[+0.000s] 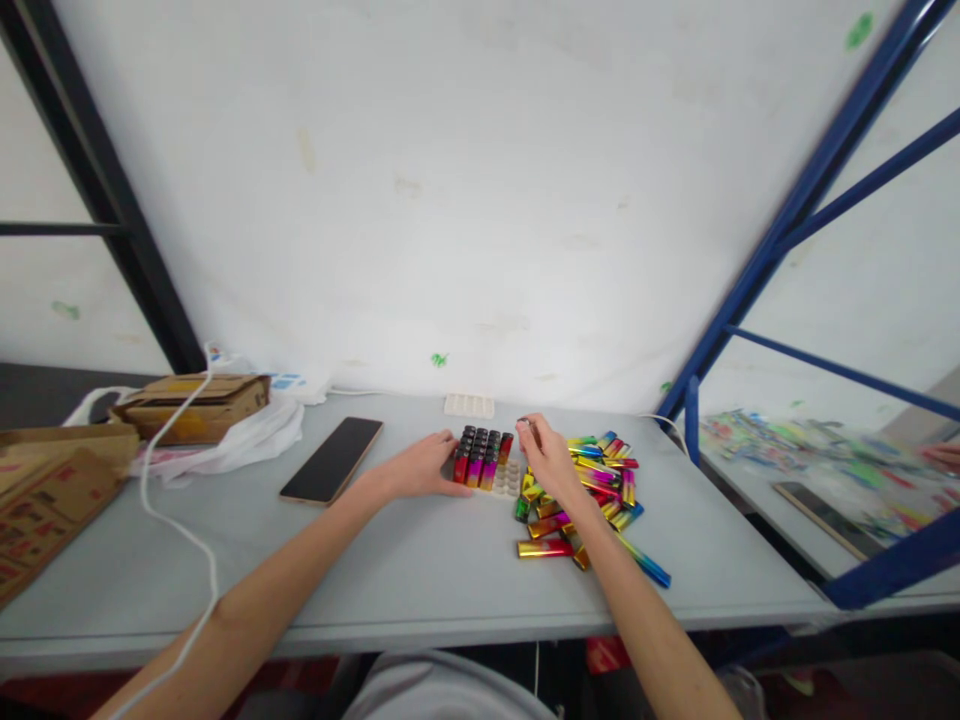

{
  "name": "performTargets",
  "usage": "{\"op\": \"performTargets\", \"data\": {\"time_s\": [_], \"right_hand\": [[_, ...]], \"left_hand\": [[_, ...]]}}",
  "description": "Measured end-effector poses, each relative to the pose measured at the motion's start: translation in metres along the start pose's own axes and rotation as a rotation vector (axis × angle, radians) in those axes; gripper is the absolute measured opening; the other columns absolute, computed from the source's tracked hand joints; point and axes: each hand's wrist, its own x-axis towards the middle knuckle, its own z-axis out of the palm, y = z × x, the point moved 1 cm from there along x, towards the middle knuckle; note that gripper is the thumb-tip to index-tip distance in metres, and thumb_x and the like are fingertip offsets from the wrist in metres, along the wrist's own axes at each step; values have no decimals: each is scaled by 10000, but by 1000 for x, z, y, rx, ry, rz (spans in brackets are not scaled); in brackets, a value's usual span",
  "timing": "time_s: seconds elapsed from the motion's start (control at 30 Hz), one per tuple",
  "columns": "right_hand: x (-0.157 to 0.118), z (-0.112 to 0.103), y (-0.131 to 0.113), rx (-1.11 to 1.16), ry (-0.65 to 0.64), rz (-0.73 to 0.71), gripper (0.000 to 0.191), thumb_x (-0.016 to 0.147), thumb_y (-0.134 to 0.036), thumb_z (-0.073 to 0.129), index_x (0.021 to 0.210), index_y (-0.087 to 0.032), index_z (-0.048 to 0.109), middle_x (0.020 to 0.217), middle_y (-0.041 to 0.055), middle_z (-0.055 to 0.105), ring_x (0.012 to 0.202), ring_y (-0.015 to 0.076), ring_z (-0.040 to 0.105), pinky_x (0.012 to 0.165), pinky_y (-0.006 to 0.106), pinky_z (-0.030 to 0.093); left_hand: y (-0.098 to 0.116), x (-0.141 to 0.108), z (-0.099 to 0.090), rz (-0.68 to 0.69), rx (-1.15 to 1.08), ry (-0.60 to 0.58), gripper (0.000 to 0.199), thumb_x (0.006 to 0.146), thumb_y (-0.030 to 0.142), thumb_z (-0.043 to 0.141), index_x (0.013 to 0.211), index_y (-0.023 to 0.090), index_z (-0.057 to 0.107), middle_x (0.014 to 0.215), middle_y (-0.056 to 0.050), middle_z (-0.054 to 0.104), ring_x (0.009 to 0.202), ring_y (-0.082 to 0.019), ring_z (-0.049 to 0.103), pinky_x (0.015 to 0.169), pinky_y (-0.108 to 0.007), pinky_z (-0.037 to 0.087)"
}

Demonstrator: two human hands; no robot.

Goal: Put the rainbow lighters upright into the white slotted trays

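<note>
The right hand (536, 445) is pinched over a dark-ended piece (523, 424) that barely shows at its fingertips — too small from here for me to say what it is. The left hand (431, 462) brackets the left end of a pale tray (508, 482), thumb at the near side and fingers farther back; whether it truly clasps the tray or only rests against it, I cannot tell.

The tray sits on the grey table (420, 590), between the two hands. Upright lighters (476, 465), red, purple and orange with black tops, fill its left part, while bare pockets show at the right front. Just right of it, partly under the right forearm, lies a loose pile (609, 478) of shiny lighters — gold, red, pink, green and blue, pointing every which way.

Behind the tray, near the wall (450, 200), is a second pale tray (469, 405). A phone (334, 460) lies left of the left hand, and farther left I see a white bag (277, 425) around a cardboard box (195, 410).
</note>
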Motion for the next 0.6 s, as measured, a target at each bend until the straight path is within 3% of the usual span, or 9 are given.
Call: {"op": "performTargets", "data": {"time_s": [0.17, 0.27, 0.4, 0.6], "right_hand": [[2, -2, 2, 0, -12, -124, 389, 1061, -534, 499, 1035, -212, 715, 1018, 88, 724, 913, 222, 681, 771, 317, 527], [3, -3, 3, -56, -50, -166, 361, 1049, -510, 548, 1048, -206, 744, 935, 71, 715, 841, 215, 667, 814, 345, 525], [2, -3, 4, -15, -154, -142, 301, 1038, -467, 577, 1114, -217, 726, 801, 13, 686, 735, 193, 635, 722, 309, 497], [2, -4, 6, 28, -193, -164, 297, 1048, -471, 556, 1116, -226, 711, 843, 17, 706, 760, 191, 646, 727, 298, 499]], "left_hand": [[-1, 0, 0, 5, -4, -2, 609, 774, 664, 787, 1117, 176, 663, 1122, -117, 660, 1081, -337, 660, 976, -401, 521], [-1, 0, 1, 9, -13, -1, 618, 780, 656, 789, 1151, 180, 659, 1126, -115, 658, 1082, -331, 661, 989, -401, 518], [-1, -1, 1, 11, -26, 8, 607, 773, 662, 787, 1129, 184, 670, 1114, -113, 667, 1083, -343, 667, 977, -406, 525], [-3, 0, 2, 23, -17, 12, 611, 780, 672, 782, 1129, 180, 678, 1111, -122, 672, 1068, -343, 668, 968, -412, 529]]}}
